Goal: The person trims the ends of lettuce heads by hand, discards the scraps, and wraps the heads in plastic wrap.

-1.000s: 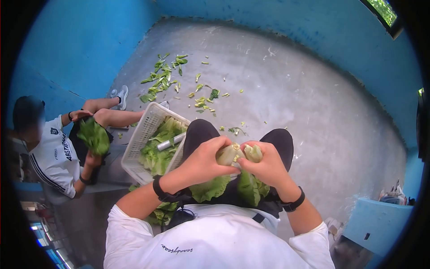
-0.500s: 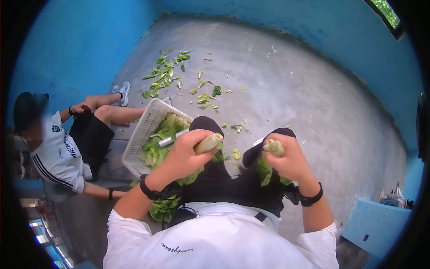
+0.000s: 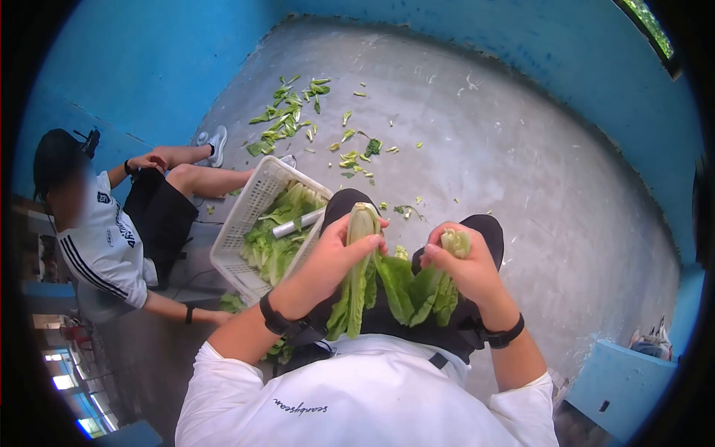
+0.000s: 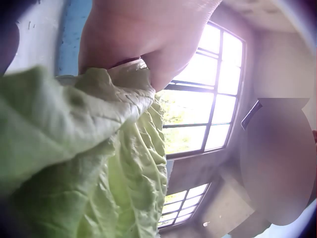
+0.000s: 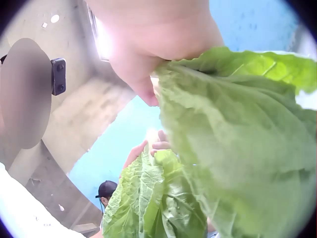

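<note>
My left hand [image 3: 335, 257] grips a lettuce [image 3: 357, 287] near its pale stem end, thumb across the front, with the long leaves hanging towards my lap. A second lettuce [image 3: 423, 287] is held in my right hand [image 3: 477, 261], its cut stem end poking up above the thumb. The two lettuces are side by side over my thighs, their leaves overlapping in the head view. Broad green leaves [image 4: 119, 163] fall below the left hand in the left wrist view. In the right wrist view, leaves [image 5: 237, 139] spread below the right hand and partly cover the left hand's lettuce [image 5: 143, 198].
At my left stands a white plastic basket [image 3: 234, 257] with lettuces and a silvery cylinder [image 3: 298, 223] in it. Leaf scraps [image 3: 287, 115] litter the grey floor [image 3: 484, 134] ahead. Another person [image 3: 97, 216] sits at the left, one arm reaching down behind the basket.
My hands, together at the stem ends a second ago, have moved apart. The left hand's lettuce has turned so its leaves hang towards me. The other person no longer holds up a lettuce.
</note>
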The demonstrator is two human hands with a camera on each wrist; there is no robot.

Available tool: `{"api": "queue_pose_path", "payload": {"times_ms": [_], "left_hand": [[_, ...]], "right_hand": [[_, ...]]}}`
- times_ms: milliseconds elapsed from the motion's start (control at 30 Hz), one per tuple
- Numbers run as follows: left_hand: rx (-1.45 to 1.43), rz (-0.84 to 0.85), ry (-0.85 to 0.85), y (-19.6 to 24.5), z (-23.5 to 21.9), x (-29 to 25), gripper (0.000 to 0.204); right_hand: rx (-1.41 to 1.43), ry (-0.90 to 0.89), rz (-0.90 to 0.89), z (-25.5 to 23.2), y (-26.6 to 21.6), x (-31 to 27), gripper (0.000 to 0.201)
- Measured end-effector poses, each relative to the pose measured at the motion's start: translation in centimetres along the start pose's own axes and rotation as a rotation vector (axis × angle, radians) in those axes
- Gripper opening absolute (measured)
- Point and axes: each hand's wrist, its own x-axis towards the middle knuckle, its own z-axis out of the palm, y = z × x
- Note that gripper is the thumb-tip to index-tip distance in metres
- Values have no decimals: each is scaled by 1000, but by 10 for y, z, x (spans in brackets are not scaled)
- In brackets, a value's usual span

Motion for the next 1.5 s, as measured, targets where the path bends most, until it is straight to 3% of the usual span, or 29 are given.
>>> {"api": "queue_pose_path", "payload": {"times_ms": [33,100,167,267,600,733,867,1067,1267,1300,1500], "left_hand": [[-23,13,43,-4,2,2,32],[-68,40,125,-13,7,4,31],[-136,21,114,-19,11,5,31],[-208,-10,89,-21,17,5,31],[-117,40,-12,-30,2,2,30],[-51,-22,-33,-21,5,-1,28],[-2,-6,63,-24,-3,0,22],[42,7,16,-28,-2,1,27],[283,102,-29,-40,25,-3,32],[295,152,-4,-43,29,-2,26],[408,89,71,-46,29,1,18]], "right_hand": [[61,-5,41,4,2,0,14],[-223,-5,-62,11,8,-2,20],[-423,9,-120,24,2,-5,29],[-577,39,-152,28,15,-3,25],[-246,-13,-16,-1,20,-6,11],[-166,-24,25,-7,24,-6,11],[-79,-16,64,-19,27,-6,11],[271,-1,70,-19,22,-11,18],[69,-105,-19,-2,22,-11,20],[60,-89,-38,2,26,-10,19],[-5,74,-80,8,29,-6,24]]}}
